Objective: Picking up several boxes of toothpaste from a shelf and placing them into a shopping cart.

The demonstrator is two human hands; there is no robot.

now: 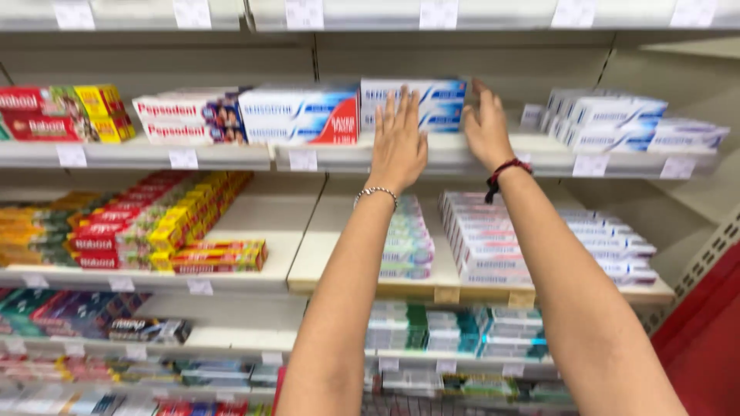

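Both hands are straightening the white-and-blue toothpaste boxes [432,104] at upper centre: left hand [398,146] resting with fingers spread flat, right hand [486,127] bracing their end, fingers loosely extended, nothing gripped.

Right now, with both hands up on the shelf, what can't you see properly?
- Head view: the front of the white-and-blue cardboard toothpaste boxes is partly hidden by the left hand and right hand.
- Whether the right hand's fingers grip a box: the hand's back hides it.
- The small white paper price tags on the top rail are cut by the top edge.
- The lowest shelf's packets are too blurred to tell apart.
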